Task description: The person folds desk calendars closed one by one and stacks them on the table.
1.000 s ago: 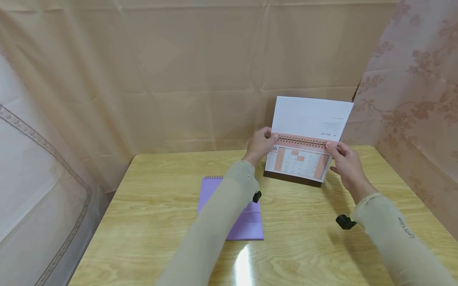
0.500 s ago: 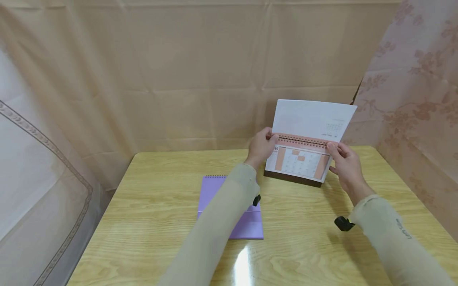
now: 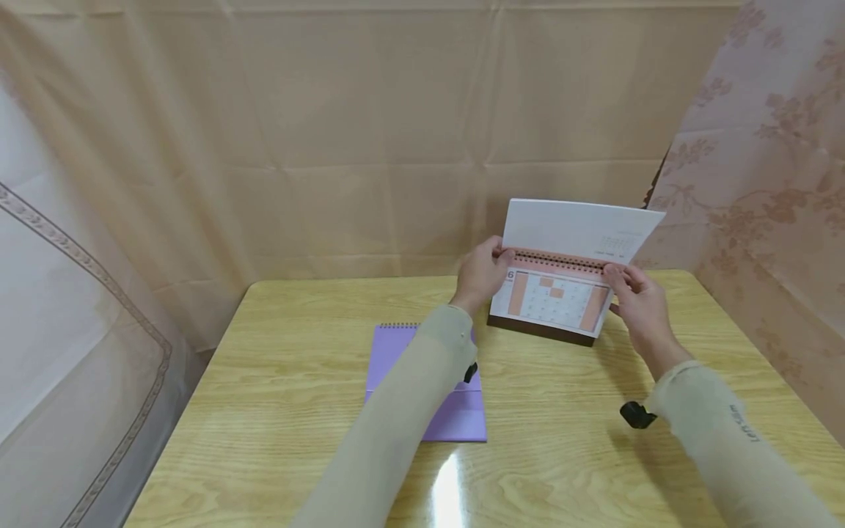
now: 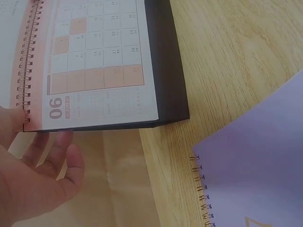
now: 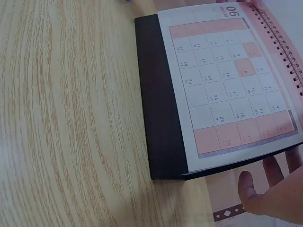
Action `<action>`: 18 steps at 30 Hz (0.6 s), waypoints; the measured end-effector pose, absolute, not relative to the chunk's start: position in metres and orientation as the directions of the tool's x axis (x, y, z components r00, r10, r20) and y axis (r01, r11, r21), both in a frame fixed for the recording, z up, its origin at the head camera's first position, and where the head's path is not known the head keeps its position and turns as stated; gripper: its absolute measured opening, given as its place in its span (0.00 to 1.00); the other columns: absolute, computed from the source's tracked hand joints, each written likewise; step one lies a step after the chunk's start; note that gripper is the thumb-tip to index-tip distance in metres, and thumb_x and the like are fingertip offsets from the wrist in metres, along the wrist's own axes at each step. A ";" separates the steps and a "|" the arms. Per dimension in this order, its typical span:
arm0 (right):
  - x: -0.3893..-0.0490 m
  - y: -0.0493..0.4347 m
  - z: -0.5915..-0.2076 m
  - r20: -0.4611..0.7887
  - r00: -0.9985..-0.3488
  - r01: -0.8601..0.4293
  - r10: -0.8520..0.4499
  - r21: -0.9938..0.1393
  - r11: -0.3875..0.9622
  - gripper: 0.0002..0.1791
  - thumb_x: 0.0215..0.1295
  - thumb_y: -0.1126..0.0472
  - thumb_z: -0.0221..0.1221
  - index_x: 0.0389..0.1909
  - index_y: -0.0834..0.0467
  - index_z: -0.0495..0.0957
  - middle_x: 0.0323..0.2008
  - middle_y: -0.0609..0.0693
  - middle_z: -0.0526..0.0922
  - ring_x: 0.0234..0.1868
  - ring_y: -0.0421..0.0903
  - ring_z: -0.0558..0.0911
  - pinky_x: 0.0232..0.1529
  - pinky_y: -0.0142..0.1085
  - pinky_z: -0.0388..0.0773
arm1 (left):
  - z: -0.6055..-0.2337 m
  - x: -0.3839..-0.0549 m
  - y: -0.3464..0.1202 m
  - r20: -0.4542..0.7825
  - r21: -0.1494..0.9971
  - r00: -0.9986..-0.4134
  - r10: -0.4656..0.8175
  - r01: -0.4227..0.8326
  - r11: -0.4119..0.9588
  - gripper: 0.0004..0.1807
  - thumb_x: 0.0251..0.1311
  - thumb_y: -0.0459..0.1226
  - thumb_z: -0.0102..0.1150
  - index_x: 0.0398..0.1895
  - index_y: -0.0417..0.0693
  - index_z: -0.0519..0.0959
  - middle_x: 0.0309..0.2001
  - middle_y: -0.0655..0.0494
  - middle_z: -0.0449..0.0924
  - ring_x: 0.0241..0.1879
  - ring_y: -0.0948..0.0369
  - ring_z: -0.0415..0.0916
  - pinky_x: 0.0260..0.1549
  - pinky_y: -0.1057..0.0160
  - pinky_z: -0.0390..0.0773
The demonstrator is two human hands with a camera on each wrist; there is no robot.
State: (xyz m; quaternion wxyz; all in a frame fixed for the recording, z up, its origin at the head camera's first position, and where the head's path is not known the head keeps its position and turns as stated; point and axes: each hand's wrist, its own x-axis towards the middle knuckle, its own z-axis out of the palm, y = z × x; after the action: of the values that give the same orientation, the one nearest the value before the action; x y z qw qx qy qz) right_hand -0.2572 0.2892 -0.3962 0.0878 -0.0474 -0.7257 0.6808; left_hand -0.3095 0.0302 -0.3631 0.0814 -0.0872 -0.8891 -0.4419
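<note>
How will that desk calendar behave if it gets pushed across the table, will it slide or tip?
The desk calendar probably slides: its dark base sits flat on the smooth, glossy table. Pushed high near the spiral binding, it may tip, since it stands tent-like. The raised page looks thin and would likely flop.

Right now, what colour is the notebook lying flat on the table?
Purple; the notebook shows best in the head view.

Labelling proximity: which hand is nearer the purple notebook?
Left. The left hand grips the desk calendar's left end, closer to the purple notebook; the right hand holds its far end.
</note>
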 end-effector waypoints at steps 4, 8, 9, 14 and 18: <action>-0.256 0.290 -0.397 0.083 -0.980 -0.074 0.181 -0.996 0.053 0.16 0.72 0.47 0.60 0.55 0.48 0.81 0.44 0.33 0.80 0.47 0.33 0.76 0.36 0.23 0.79 | -0.364 -0.309 0.030 0.228 0.776 -0.970 0.087 0.235 0.585 0.09 0.75 0.45 0.55 0.46 0.51 0.80 0.46 0.58 0.84 0.45 0.60 0.78 0.48 0.60 0.74; -0.256 0.292 -0.397 0.105 -0.980 -0.079 0.171 -0.986 0.149 0.19 0.72 0.45 0.58 0.59 0.48 0.81 0.47 0.32 0.80 0.49 0.31 0.76 0.38 0.22 0.79 | -0.365 -0.309 0.028 0.238 0.790 -0.966 0.100 0.252 0.558 0.10 0.75 0.44 0.56 0.47 0.49 0.80 0.49 0.56 0.84 0.48 0.58 0.79 0.52 0.59 0.74; -0.257 0.293 -0.396 0.107 -0.980 -0.075 0.168 -0.979 0.191 0.21 0.73 0.44 0.57 0.60 0.48 0.80 0.49 0.32 0.80 0.50 0.31 0.76 0.39 0.22 0.78 | -0.365 -0.309 0.027 0.241 0.795 -0.965 0.101 0.256 0.550 0.10 0.74 0.44 0.56 0.47 0.49 0.80 0.49 0.55 0.85 0.49 0.58 0.79 0.53 0.58 0.74; -0.258 0.296 -0.393 0.094 -0.985 -0.034 0.147 -0.931 0.362 0.29 0.74 0.39 0.52 0.68 0.49 0.75 0.63 0.41 0.75 0.57 0.35 0.74 0.44 0.22 0.78 | -0.362 -0.308 0.026 0.240 0.810 -0.964 0.111 0.262 0.524 0.10 0.74 0.43 0.57 0.48 0.48 0.81 0.50 0.53 0.85 0.51 0.56 0.80 0.54 0.57 0.74; -0.259 0.297 -0.390 0.069 -0.987 -0.007 0.148 -0.924 0.382 0.33 0.73 0.37 0.50 0.72 0.49 0.71 0.70 0.50 0.70 0.59 0.38 0.74 0.47 0.25 0.79 | -0.359 -0.307 0.027 0.222 0.811 -0.968 0.114 0.249 0.530 0.10 0.74 0.43 0.57 0.49 0.48 0.81 0.51 0.53 0.85 0.51 0.55 0.80 0.54 0.57 0.75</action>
State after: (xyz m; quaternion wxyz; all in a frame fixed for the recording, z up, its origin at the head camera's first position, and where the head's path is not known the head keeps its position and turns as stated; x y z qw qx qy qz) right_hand -0.2590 0.2968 -0.3903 0.0700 -0.0426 -0.8284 0.5541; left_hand -0.3073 0.0272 -0.3586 0.0710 -0.1040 -0.8718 -0.4733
